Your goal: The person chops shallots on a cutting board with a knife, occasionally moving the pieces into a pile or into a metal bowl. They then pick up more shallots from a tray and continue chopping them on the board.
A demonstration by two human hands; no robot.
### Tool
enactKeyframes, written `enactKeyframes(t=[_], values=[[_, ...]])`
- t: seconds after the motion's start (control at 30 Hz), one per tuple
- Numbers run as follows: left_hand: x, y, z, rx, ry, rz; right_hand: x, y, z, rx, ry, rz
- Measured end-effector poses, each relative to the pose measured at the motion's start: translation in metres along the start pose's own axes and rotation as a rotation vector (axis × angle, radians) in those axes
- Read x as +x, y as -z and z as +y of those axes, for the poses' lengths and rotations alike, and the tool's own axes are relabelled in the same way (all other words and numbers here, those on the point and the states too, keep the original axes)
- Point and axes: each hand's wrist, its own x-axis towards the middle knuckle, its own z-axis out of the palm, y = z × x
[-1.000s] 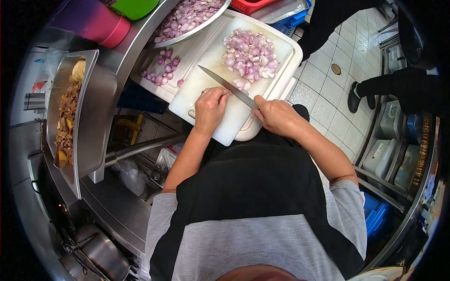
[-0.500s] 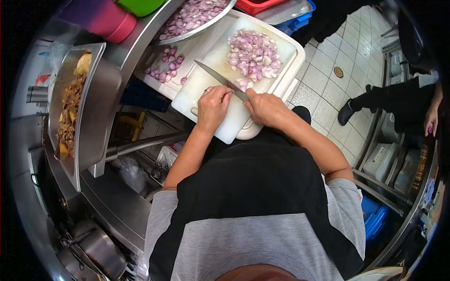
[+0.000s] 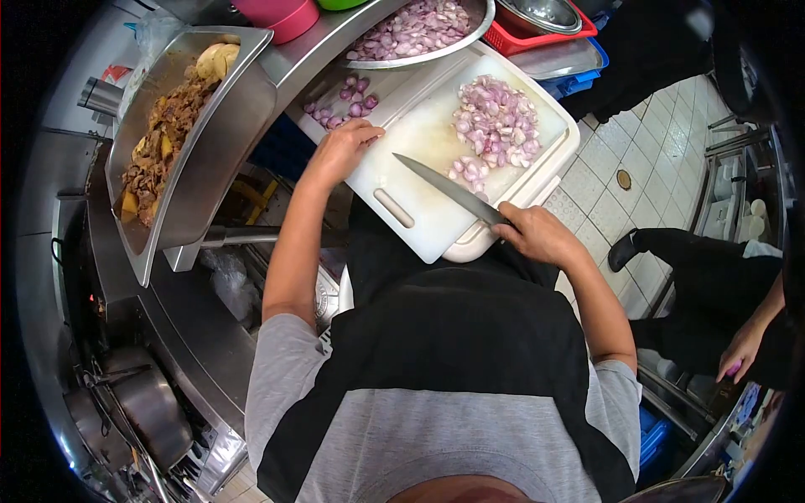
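Observation:
My right hand (image 3: 541, 233) is wrapped round the handle of a kitchen knife (image 3: 444, 184). The blade points up and left over the white cutting board (image 3: 394, 172). My left hand (image 3: 342, 151) is at the board's left edge, just below a group of whole peeled shallots (image 3: 356, 99). Its fingers are curled together, and whatever they may hold is hidden. A large heap of cut shallots (image 3: 496, 121) covers the board's upper right part. A smaller cluster of cut pieces (image 3: 470, 172) lies between that heap and the blade.
The board rests on a cream plastic tray (image 3: 558, 138). A metal bowl of shallots (image 3: 411, 33) stands beyond it. At left is a steel pan of cooked food (image 3: 180, 126). A red basket (image 3: 503, 42) sits at the back. At right, another person's hand (image 3: 742, 348) holds a small purple item.
My left hand has moved away from the knife to the board's left edge, near the whole shallots. My right hand has drawn the knife slightly back toward the board's lower right edge.

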Motion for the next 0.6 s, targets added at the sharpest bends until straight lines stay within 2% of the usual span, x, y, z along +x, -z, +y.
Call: enactKeyframes(t=[0.07, 0.13, 0.23, 0.3, 0.33, 0.4, 0.47, 0.6], values=[[0.005, 0.003, -0.008, 0.036, -0.047, -0.137, 0.006, -0.001, 0.015, 0.025, -0.014, 0.026], [0.008, 0.003, -0.01, 0.046, -0.076, -0.14, 0.017, 0.003, 0.03, 0.155, -0.067, 0.064], [0.005, -0.001, 0.0, 0.065, -0.015, -0.109, 0.026, 0.013, 0.04, 0.063, -0.072, 0.141], [0.001, -0.008, 0.013, 0.005, 0.093, 0.124, 0.032, 0.02, 0.043, 0.027, -0.104, 0.161], [-0.001, -0.013, 0.024, 0.004, 0.087, 0.119, 0.033, 0.021, 0.04, 0.03, -0.11, 0.164], [-0.005, -0.028, 0.054, -0.262, 0.006, 0.034, 0.035, 0.022, 0.034, -0.05, -0.191, 0.215], [-0.01, -0.046, 0.081, -0.264, -0.154, 0.006, 0.033, 0.013, 0.025, -0.143, -0.166, 0.258], [-0.012, -0.065, 0.106, -0.279, -0.137, -0.006, 0.013, 0.0, -0.007, -0.17, -0.155, 0.183]])
